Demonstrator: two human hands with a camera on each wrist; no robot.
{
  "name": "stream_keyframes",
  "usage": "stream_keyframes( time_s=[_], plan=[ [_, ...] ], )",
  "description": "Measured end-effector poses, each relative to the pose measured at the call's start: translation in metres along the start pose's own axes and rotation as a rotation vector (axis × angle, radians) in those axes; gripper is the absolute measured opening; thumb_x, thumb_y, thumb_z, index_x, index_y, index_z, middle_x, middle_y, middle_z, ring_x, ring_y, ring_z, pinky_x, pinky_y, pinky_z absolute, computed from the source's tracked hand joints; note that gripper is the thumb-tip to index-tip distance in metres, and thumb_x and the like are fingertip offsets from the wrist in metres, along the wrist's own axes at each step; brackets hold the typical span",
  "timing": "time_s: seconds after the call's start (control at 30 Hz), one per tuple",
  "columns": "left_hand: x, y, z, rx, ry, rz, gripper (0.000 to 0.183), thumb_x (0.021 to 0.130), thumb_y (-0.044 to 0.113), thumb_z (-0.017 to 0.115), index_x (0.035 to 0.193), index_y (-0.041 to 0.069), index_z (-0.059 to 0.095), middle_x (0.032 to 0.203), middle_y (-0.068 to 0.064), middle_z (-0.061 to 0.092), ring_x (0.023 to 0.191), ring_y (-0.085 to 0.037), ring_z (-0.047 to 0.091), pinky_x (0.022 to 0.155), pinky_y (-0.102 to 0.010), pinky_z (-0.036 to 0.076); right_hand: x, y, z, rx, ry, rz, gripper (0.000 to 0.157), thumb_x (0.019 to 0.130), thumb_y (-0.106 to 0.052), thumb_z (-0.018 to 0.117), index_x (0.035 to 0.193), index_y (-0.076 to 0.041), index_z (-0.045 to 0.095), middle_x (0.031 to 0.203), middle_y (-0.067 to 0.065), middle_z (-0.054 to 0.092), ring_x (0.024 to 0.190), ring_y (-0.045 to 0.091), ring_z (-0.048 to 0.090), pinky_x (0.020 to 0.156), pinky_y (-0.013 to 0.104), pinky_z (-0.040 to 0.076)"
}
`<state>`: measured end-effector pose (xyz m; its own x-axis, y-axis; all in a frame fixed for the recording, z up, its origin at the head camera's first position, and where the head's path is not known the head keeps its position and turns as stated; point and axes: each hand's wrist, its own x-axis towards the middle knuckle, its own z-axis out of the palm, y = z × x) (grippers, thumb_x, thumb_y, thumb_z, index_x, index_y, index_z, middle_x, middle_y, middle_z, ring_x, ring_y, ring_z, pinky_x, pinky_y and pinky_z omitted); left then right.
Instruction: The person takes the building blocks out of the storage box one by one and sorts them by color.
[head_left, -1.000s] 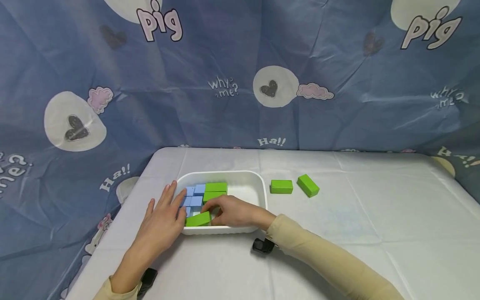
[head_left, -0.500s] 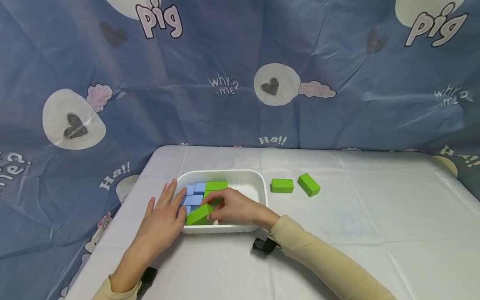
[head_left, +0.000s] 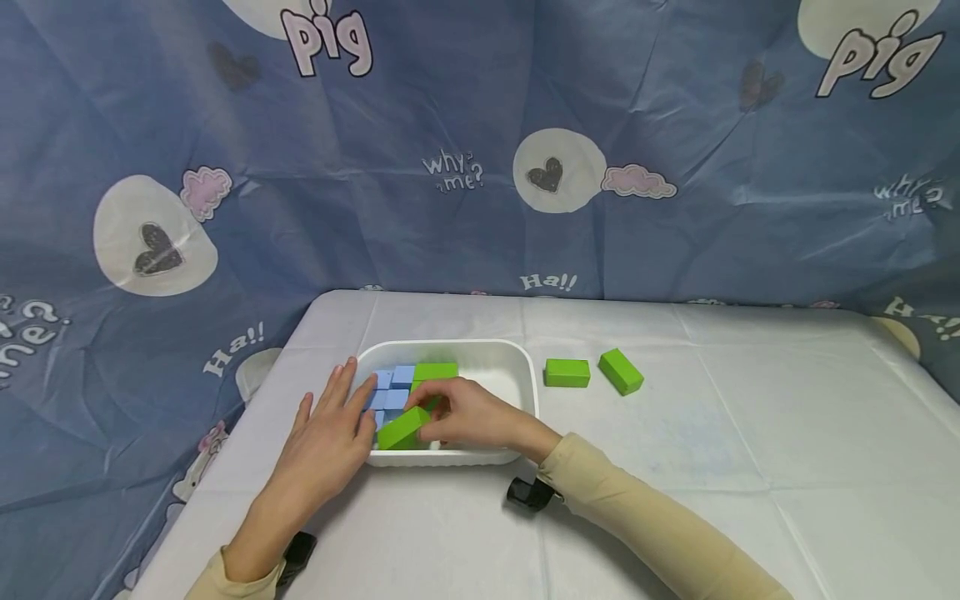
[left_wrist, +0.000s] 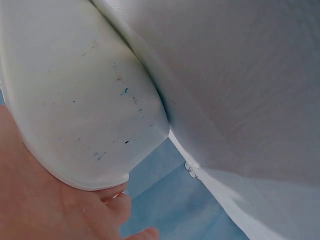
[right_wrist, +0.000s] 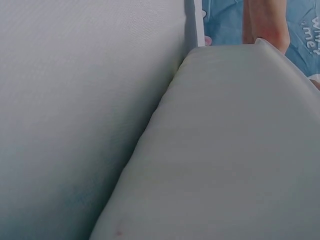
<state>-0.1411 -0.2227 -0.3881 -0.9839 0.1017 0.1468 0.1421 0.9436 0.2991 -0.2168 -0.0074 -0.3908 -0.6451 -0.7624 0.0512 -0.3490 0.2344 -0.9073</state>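
Note:
A white tray [head_left: 465,458] on the table holds several light-blue blocks [head_left: 396,400] on its left side, with green blocks [head_left: 437,370] beside them. Near the tray's front wall, my right hand [head_left: 468,414] pinches the right end of a green block [head_left: 401,430], which is tilted with that end raised. My left hand [head_left: 322,446] lies over the tray's left rim, fingers extended; its fingertips partly hide the blue blocks. In the left wrist view the hand [left_wrist: 65,210] touches the tray's outer wall [left_wrist: 95,115]. The right wrist view shows mostly tray wall [right_wrist: 210,145], its own hand hidden.
Two loose green blocks, one lying square [head_left: 567,373] and one angled [head_left: 621,372], are right of the tray on the white tablecloth [head_left: 675,433]. A blue printed curtain [head_left: 420,233] hangs behind the table.
My right hand has lifted the right end of the green block, tilting it more than a second ago. The left hand stays in place on the tray's left side.

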Motion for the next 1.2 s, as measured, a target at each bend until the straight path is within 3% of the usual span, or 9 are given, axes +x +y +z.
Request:
stream_keyframes(
  time_s=[0.43,0.67,0.87,1.2],
  plan=[
    [-0.002,0.0,0.001,-0.004,-0.006,-0.002,0.056,0.104,0.028,0.037,0.155,0.005,0.03,0.163,-0.016,0.013,0.149,-0.032,0.009,0.11,-0.066,0.009,-0.005,-0.002,-0.007,0.144,0.016,-0.008,0.034,0.084,0.001,0.063,0.114,-0.013,0.068,0.104,0.001,0.065,0.081,0.021,0.066,0.068,0.042,0.058],
    [-0.001,0.0,0.0,0.01,0.006,-0.001,0.058,0.104,0.027,0.038,0.155,0.003,0.025,0.163,-0.015,0.014,0.149,-0.031,0.011,0.11,-0.066,0.009,-0.012,-0.007,-0.013,0.109,0.023,-0.074,0.033,0.085,0.001,0.064,0.116,-0.009,0.067,0.097,0.003,0.067,0.081,0.018,0.064,0.07,0.041,0.057],
    [-0.001,0.001,0.0,0.016,0.011,-0.01,0.06,0.103,0.026,0.039,0.155,0.001,0.023,0.163,-0.016,0.014,0.149,-0.031,0.01,0.111,-0.065,0.009,-0.022,-0.007,-0.016,0.027,0.091,-0.079,0.032,0.085,-0.007,0.068,0.117,-0.013,0.067,0.111,-0.004,0.064,0.09,0.015,0.063,0.077,0.03,0.054],
    [-0.001,0.001,0.0,0.009,0.004,-0.011,0.06,0.103,0.027,0.038,0.155,0.0,0.024,0.162,-0.017,0.014,0.149,-0.033,0.01,0.11,-0.066,0.009,-0.039,-0.006,-0.023,0.068,0.152,-0.078,0.036,0.084,-0.002,0.07,0.119,-0.013,0.066,0.117,-0.001,0.063,0.094,0.017,0.065,0.083,0.034,0.055]
  ],
)
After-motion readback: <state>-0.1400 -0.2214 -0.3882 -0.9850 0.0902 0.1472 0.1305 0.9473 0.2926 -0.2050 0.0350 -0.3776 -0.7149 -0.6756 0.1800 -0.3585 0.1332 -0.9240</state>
